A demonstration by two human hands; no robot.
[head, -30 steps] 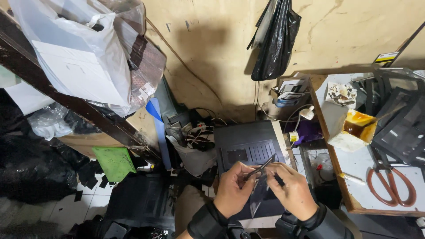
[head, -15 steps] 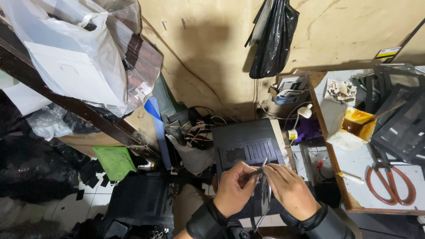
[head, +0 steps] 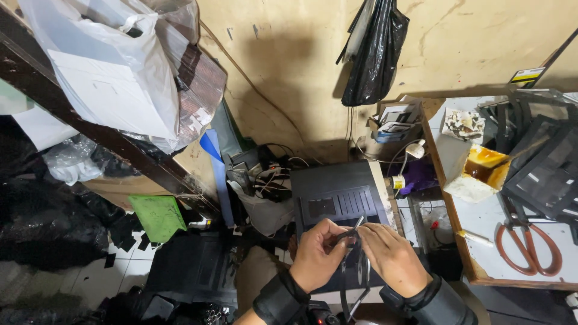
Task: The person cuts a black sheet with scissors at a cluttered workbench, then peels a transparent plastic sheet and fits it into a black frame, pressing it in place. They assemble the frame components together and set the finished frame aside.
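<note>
While both hands meet low in the head view, above a dark grey machine housing (head: 340,198), the left hand (head: 316,256) pinches a thin dark strap (head: 348,271) near its top, thumb and fingers closed on it, and the right hand (head: 391,259) closes its fingertips on the same strap just beside the left. A slim metal tool or clip (head: 356,225) pokes up between the two hands; which hand grips it I cannot tell. Judged step: fitting or fastening something small at the strap's upper end. The next move looks to call for steady two-handed pinch work, keeping the strap taut while the small part is worked in place. The strap is narrow, black and flexible, and hangs in a loop below the hands with a pale round fitting on it. To the right, a wooden workbench (head: 457,241) carries orange-handled scissors (head: 530,244) and an open box of amber glue (head: 481,171), well apart from the hands.
</note>
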